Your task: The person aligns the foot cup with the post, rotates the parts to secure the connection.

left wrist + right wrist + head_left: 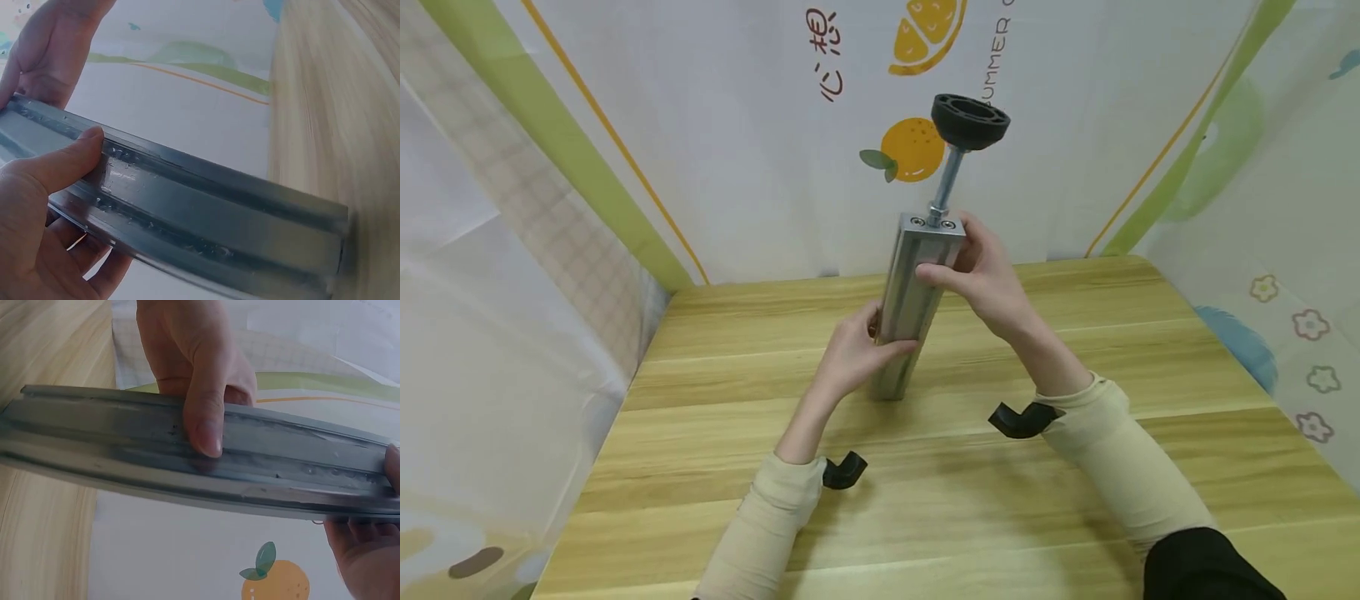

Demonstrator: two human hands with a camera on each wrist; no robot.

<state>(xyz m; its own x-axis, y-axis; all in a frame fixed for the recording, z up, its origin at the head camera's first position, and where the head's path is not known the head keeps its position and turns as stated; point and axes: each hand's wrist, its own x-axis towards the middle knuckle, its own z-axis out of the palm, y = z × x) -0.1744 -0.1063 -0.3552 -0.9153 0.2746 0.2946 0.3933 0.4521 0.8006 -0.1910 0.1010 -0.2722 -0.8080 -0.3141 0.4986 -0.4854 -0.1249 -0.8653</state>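
Observation:
A grooved aluminium profile (912, 287) stands steeply on the wooden table, tilted a little to the right at its top. From its upper end a threaded rod (948, 179) rises to a round black foot (970, 122). My left hand (853, 354) grips the profile low down, thumb across the front face and fingers behind. Higher up, near the end plate, my right hand (983, 275) holds it with the thumb on the front. In the left wrist view, the profile's lower end (312, 250) meets the table. Both thumbs lie on the profile in the right wrist view.
The wooden table (700, 417) spreads out around the profile. A white printed curtain (760, 167) hangs behind it and along both sides. A black angled piece (846, 471) sticks out from the left sleeve, and another black piece (1022, 419) from the right sleeve.

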